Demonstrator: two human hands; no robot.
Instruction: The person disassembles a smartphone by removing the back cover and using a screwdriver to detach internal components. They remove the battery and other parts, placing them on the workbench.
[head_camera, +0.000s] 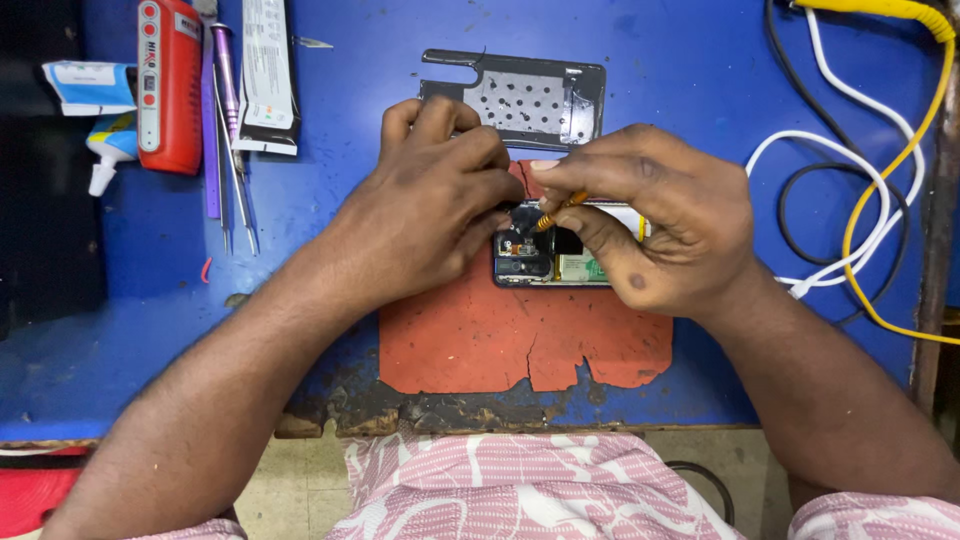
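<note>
An opened phone (545, 255) with its back removed lies on a cracked orange mat (500, 340), its circuit board and camera module showing. My left hand (425, 205) rests on the phone's left end and steadies it with curled fingers. My right hand (650, 215) pinches a thin orange-handled tool (558, 210), whose tip points down onto the board near the camera module. Most of the phone's right part is hidden under my right hand.
A dark perforated metal plate (530, 95) lies just behind the hands. At the back left are a red device (168, 80), tweezers (235, 150), a purple tool (210, 140), a flat packet (267, 70) and a glue tube (105, 150). White, black and yellow cables (870, 190) coil at right.
</note>
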